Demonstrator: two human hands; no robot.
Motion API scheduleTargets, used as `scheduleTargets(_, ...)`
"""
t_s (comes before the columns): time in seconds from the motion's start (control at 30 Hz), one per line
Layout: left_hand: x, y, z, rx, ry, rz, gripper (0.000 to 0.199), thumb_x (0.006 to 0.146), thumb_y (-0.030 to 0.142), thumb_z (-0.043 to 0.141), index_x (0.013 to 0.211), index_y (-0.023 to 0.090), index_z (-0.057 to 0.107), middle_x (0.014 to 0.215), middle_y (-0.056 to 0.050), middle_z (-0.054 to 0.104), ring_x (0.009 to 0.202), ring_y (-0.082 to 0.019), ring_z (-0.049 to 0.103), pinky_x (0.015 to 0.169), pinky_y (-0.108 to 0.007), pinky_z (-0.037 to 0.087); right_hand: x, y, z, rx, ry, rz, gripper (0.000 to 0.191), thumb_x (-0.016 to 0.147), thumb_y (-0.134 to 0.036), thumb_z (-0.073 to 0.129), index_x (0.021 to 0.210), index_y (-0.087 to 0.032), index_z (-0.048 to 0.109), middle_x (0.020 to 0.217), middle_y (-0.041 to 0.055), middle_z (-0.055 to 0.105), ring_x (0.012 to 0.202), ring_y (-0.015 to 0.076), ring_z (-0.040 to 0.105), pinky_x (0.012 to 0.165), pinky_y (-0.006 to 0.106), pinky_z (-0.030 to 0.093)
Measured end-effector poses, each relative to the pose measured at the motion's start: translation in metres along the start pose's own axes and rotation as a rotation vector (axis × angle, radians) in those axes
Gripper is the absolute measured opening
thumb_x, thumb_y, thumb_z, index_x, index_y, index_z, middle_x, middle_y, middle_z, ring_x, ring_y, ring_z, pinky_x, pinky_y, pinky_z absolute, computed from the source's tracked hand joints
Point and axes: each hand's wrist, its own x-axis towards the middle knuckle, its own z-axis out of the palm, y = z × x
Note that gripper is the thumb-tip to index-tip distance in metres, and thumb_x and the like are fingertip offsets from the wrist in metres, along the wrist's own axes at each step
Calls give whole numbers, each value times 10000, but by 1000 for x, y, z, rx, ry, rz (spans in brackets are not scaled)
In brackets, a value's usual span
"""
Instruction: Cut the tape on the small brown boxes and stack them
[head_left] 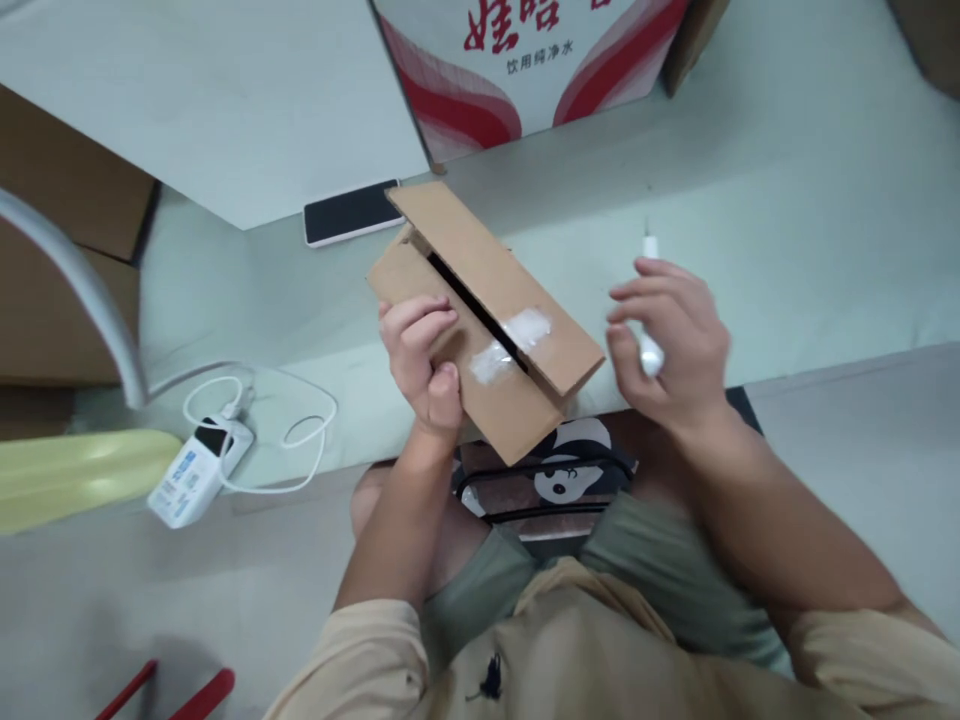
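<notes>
Tilted in my left hand (pixel 421 350) is a small brown cardboard box (pixel 480 240), my fingers and thumb gripping its left flap. A dark gap runs between its two top flaps, and pieces of clear tape (pixel 529 328) lie across both sides near the lower end. My right hand (pixel 671 335), to the right of the box and apart from it, closes around a slim white tool (pixel 650 353) with a thin tip pointing away from me.
A phone (pixel 352 213) lies behind the box beside a large white carton (pixel 225 100). A red-and-white carton (pixel 525 80) stands at the back. At left are a white power bank (pixel 201 470), its cable (pixel 319 440) and a yellow object (pixel 82 475).
</notes>
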Motion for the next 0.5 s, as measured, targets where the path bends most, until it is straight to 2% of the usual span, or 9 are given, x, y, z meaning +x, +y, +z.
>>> scheduleTargets(0.1,3,0,-4,-26,-5,-46,319,936,462,416,984,264,661,1066,-56,659,1064,-262,604,1192,-504,319,-4,30,27,-117,-205,226,229,918,-419,593,1005,-216,657,1104,130,692,1305,383,573,1141,611,456)
scheduleTargets(0.2,7,-4,-7,-51,34,-76,278,895,462,461,863,246,632,1020,-62,647,1020,-263,581,1168,-495,336,-13,47,40,-194,-346,376,274,908,-417,574,998,-180,677,1089,173,684,1341,426,530,1164,643,416)
scheduleTargets(0.33,12,-19,-12,-160,100,-102,201,825,428,535,793,243,606,977,-58,611,985,-247,548,1026,-432,419,-17,44,46,-208,-384,394,326,914,-385,537,1040,-146,721,1170,188,691,1387,429,495,1205,634,372)
scheduleTargets(0.4,14,-31,-16,-203,154,-172,187,792,426,568,759,242,564,978,-49,596,991,-236,546,986,-396,440,-16,38,48,-180,-386,367,339,926,-359,500,1049,-153,740,1218,173,690,1411,414,476,1217,636,351)
scheduleTargets(0.47,14,-43,-22,-247,208,-343,222,772,450,591,760,239,522,963,-37,595,980,-222,566,969,-366,462,-14,33,50,-117,-414,333,351,936,-319,453,1041,-165,751,1225,155,695,1412,390,477,1226,632,338)
scheduleTargets(0.5,14,-49,-25,-279,189,-471,254,775,485,584,778,240,514,949,-32,603,979,-215,583,961,-352,477,-13,31,50,-62,-441,315,365,943,-302,423,1032,-169,752,1209,148,700,1390,370,500,1232,619,339)
